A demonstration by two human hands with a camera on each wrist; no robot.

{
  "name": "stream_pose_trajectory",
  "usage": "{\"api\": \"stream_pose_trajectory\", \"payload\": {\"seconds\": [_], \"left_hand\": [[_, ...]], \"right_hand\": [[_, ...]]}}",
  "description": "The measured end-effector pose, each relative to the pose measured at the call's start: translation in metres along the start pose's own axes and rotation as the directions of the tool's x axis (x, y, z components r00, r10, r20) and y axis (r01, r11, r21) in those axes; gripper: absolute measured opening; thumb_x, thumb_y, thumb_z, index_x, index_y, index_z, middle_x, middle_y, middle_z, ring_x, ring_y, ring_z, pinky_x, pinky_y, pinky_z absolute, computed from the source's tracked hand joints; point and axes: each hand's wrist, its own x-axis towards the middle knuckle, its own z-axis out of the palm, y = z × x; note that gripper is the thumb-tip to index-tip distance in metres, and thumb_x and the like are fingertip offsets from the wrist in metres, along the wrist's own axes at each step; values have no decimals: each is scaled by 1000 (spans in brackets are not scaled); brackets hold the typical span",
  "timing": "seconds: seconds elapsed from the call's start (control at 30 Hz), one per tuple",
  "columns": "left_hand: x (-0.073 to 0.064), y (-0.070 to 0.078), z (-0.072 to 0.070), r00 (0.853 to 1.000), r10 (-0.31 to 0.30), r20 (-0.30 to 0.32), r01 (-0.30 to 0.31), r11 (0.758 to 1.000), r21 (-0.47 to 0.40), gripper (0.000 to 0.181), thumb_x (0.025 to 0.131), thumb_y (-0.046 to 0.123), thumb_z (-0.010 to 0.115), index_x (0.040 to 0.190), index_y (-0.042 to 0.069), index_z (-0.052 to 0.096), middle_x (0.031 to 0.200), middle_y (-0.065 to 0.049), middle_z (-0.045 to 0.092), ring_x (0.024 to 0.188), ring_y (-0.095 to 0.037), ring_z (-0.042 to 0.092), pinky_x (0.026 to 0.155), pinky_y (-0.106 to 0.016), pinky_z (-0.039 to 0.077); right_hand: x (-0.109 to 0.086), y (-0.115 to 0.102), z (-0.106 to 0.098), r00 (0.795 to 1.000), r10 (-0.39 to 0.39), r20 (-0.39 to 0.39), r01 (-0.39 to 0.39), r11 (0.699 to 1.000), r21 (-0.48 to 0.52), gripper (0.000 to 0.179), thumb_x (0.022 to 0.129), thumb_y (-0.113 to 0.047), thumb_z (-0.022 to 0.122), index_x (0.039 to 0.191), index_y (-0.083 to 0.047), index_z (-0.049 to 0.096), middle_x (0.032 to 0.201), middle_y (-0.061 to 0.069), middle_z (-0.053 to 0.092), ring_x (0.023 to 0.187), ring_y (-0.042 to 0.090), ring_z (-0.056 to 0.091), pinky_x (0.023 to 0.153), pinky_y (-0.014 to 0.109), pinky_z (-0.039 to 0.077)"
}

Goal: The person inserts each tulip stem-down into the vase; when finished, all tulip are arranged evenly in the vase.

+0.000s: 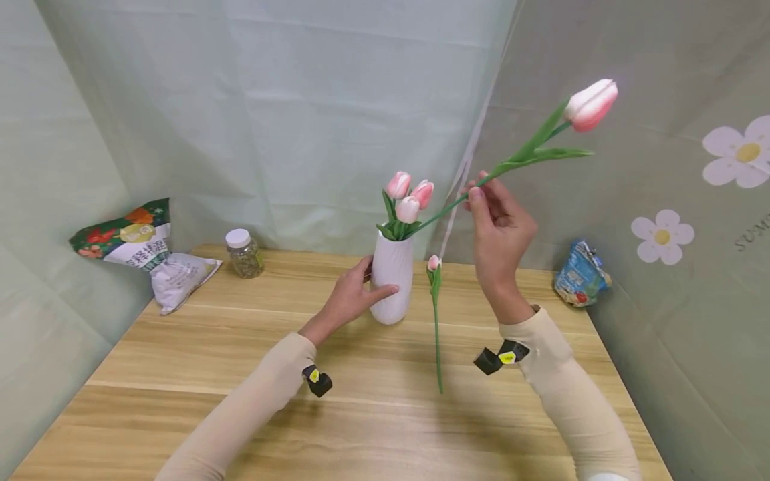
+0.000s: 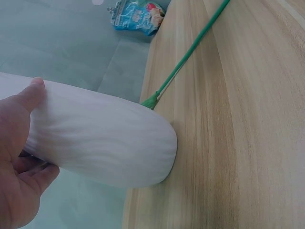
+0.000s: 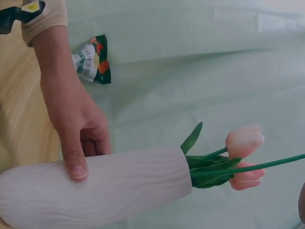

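Observation:
A white ribbed vase (image 1: 392,284) stands upright on the table with several pink-and-white tulips (image 1: 408,210) in its mouth. My left hand (image 1: 351,294) grips the vase's side, thumb across the front and fingers round the back. In the left wrist view the vase (image 2: 105,136) shows down to its base. Up and to the right, my right hand (image 1: 502,230) pinches the green stem of another tulip (image 1: 592,105), whose bloom leans up to the right. The lower end of that stem (image 3: 267,165) reaches the vase mouth among the leaves. One more tulip (image 1: 436,314) lies on the table right of the vase.
A green-and-white bag (image 1: 153,250) sits at the table's back left, beside a jar (image 1: 244,254) with a white lid. At the right edge stands a blue snack pouch (image 1: 580,274). Pale cloth walls (image 1: 301,133) rise behind and beside the wooden table (image 1: 240,374).

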Motion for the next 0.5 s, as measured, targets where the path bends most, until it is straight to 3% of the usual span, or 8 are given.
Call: {"api": "stream_pose_trajectory", "payload": {"seconds": [0.13,0.3,0.5], "left_hand": [[0,0,0,1000,4,-1,-4,1000,5,82,89,42,81,150,2,44,139,-18,61,129,-30,60,107,-43,52],[0,1,0,1000,8,-1,-8,1000,5,83,89,41,81,151,2,43,139,-19,61,128,-31,60,107,-43,53],[0,1,0,1000,10,-4,-10,1000,3,82,88,41,81,150,2,44,139,-19,61,128,-30,60,107,-43,53]], "right_hand": [[3,1,3,999,-39,24,39,999,-9,20,92,12,67,112,11,73,95,12,77,83,18,74,74,28,63],[1,2,5,999,15,52,-13,999,-36,18,91,10,70,108,12,74,93,4,77,78,16,71,73,24,61],[-3,0,4,998,45,39,-43,998,-42,18,92,10,69,109,11,74,94,14,76,78,15,71,73,24,61]]}}
